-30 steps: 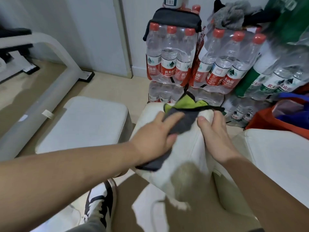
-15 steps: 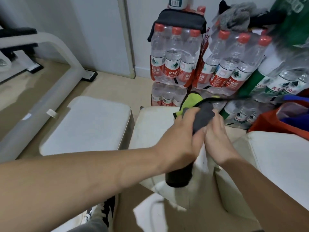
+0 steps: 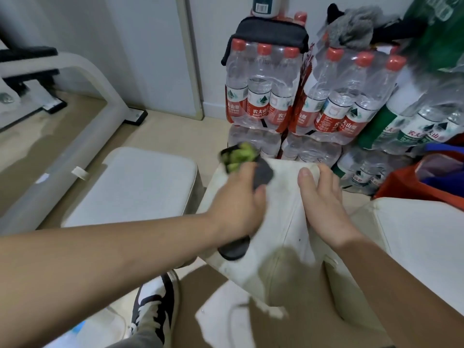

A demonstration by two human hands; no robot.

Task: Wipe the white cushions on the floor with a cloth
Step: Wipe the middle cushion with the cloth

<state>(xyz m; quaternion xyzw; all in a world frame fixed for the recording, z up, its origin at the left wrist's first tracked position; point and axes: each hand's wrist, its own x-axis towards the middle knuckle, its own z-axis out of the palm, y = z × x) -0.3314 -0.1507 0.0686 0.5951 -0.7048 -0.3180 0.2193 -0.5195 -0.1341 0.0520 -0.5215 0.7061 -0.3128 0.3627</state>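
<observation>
cloth (image 3: 262, 173) shifted left across cushion (image 3: 281, 197), under left hand (image 3: 236, 204), right hand (image 3: 324, 204) gripping cushion

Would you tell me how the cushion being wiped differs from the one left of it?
The wiped cushion is tilted, gripped by the right hand while the left hand holds the cloth on it; the left cushion lies flat, untouched. The wiped cushion is smudged; the left cushion looks cleaner. Both are white.
</observation>
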